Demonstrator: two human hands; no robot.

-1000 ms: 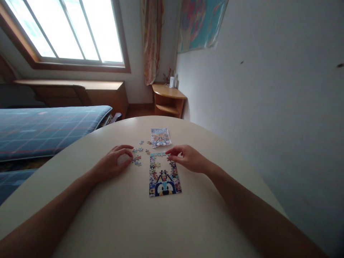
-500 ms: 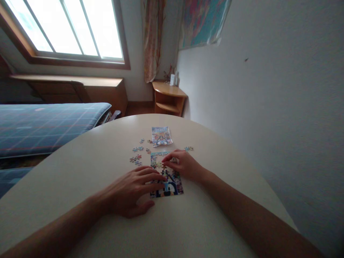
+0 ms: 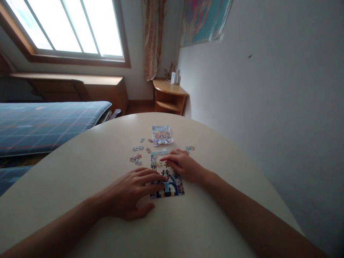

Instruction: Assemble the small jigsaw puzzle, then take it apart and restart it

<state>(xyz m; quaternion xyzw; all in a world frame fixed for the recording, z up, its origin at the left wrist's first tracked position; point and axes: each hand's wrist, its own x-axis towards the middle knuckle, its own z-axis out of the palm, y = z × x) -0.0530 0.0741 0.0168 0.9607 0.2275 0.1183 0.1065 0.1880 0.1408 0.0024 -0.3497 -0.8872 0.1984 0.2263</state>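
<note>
A partly filled jigsaw puzzle with a blue cartoon dog's face lies flat on the pale table, its upper middle showing a gap. My left hand rests palm down over its lower left, fingers spread and holding nothing. Over the upper right part is my right hand, its thumb and index finger closed at a small brown puzzle piece; the hand partly hides it. Inside the gap lies a yellowish piece. Loose puzzle pieces are scattered left of the puzzle.
Beyond the puzzle lies a printed packet with the same dog picture. A couple of joined pieces sit to the right. The round table stands by a white wall, with a plaid mattress to its left.
My left hand has left the loose pieces and come down flat on the puzzle. My right hand has shifted slightly inward over the gap, and the joined pieces at right have come into view.
</note>
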